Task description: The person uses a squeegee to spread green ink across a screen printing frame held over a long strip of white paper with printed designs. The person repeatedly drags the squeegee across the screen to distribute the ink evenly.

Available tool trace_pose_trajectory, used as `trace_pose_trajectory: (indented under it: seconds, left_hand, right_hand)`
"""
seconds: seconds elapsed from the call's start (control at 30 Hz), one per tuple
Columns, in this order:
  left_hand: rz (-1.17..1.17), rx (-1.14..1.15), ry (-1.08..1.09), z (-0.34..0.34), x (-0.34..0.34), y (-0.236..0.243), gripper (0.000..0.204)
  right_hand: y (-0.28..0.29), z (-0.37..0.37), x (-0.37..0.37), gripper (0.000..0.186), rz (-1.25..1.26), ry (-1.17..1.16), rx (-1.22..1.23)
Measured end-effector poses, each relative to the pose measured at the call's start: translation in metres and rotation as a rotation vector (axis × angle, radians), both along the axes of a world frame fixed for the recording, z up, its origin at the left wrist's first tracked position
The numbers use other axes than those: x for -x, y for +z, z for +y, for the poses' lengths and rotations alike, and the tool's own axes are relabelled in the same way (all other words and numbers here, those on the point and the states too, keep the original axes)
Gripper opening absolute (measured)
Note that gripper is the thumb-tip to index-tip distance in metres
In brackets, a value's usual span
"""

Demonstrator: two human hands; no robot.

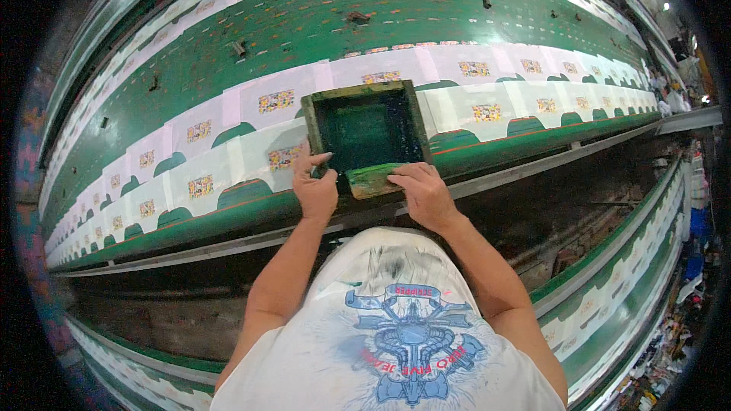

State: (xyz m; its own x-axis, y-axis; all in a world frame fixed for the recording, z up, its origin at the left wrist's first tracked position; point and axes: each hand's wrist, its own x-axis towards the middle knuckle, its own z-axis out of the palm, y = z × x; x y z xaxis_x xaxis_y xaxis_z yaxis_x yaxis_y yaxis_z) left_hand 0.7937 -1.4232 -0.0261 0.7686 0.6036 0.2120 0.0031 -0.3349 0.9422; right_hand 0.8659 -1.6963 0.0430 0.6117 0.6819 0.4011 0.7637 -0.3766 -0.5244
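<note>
A green-framed printing screen (364, 93) lies flat on a long green table (320, 30), over a row of white fabric pieces (266, 99) with small coloured prints. My left hand (314, 185) rests on the frame's near left corner, fingers spread on the wood. My right hand (422, 192) grips a green ink-smeared squeegee (371, 179) at the frame's near edge, inside the screen.
Rows of white printed pieces run the whole table left and right. A metal rail (548, 156) edges the table's near side. A second lower table (609, 289) with more white pieces runs at the right. Clutter lies on the floor (670, 342) at far right.
</note>
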Motion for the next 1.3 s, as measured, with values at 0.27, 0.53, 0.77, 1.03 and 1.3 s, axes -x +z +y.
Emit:
trace_pose_trajectory:
  seconds: [0.27,0.53,0.77,1.03,1.3]
  left_hand:
    - [0.024,0.248,0.035,-0.072,-0.03,-0.016,0.026]
    - [0.054,0.405,0.019,-0.078,-0.032,-0.008,0.024]
    - [0.038,0.346,0.01,-0.074,-0.031,-0.017,0.022]
    - [0.066,0.358,0.03,-0.075,-0.031,-0.012,0.019]
    - [0.093,0.191,0.053,-0.069,-0.029,-0.031,0.015]
  right_hand:
    - [-0.007,-0.081,-0.038,0.034,0.102,0.072,-0.098]
    - [-0.003,-0.097,-0.056,0.032,0.181,0.164,-0.19]
    - [-0.008,-0.101,-0.066,0.033,0.186,0.193,-0.211]
    - [-0.003,-0.096,-0.07,0.037,0.158,0.192,-0.196]
    - [0.01,-0.064,-0.063,0.036,-0.032,0.232,0.249]
